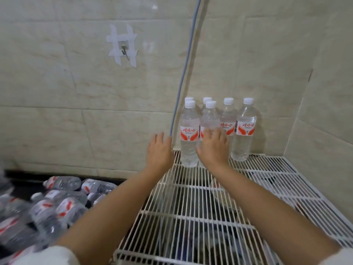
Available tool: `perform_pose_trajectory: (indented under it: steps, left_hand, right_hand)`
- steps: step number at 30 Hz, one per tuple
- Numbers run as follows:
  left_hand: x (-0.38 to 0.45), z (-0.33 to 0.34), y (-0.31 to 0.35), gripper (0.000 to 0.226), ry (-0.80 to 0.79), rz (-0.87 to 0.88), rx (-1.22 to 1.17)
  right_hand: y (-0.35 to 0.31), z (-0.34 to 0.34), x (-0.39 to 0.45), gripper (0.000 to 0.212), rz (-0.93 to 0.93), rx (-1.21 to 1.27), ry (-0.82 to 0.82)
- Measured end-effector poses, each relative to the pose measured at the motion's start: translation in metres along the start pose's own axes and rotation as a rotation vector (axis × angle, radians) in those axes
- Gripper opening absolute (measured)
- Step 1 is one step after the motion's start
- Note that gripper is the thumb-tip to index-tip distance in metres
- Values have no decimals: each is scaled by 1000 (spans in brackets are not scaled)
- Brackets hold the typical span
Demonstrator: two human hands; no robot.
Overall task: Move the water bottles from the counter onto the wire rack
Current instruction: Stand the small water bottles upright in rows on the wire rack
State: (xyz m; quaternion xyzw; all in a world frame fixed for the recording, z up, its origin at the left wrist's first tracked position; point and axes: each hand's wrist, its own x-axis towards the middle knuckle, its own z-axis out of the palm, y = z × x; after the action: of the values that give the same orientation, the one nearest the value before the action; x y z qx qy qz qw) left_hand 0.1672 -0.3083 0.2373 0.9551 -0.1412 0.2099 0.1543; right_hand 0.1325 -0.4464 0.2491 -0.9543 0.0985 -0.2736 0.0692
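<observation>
Several clear water bottles with white caps and red-and-white labels stand upright in two rows at the back of the white wire rack [183, 185]. My right hand [214, 148] is spread against the lower part of the second front bottle [210, 117], fingers apart and pointing up. My left hand [159, 150] hovers empty with its fingers apart, just left of the front left bottle [189, 131] and beyond the rack's edge. More bottles of the same kind lie in a pile [63, 205] on the dark counter at the lower left.
A grey cable [183, 77] runs down the tiled wall right behind my left hand. A taped-on hook [124, 48] is stuck to the wall higher up. Dark objects show under the rack through its wires. A side wall closes in on the right.
</observation>
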Motion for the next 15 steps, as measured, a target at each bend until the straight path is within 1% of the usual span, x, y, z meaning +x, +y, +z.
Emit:
perform_pose_trajectory:
  steps: [3,6,9,11,12,15]
  left_hand:
    - [-18,-19,-38,48,20,-116,40]
    - [-44,-39,-88,47,25,-223,90]
    - [-78,-61,-145,47,42,-344,127]
    - [-103,-75,-186,46,71,-419,149]
    - [-113,-79,-202,46,81,-446,168]
    - [-153,-96,-252,45,63,-537,212]
  right_hand:
    - [-29,-5,-5,52,-121,9,-9]
    - [-70,-4,-15,45,-248,88,-21]
    - [-125,6,-37,28,-464,171,80]
    - [-164,12,-54,26,-560,211,44]
    - [-180,13,-60,26,-574,220,-12]
    - [-240,31,-85,30,-616,261,-103]
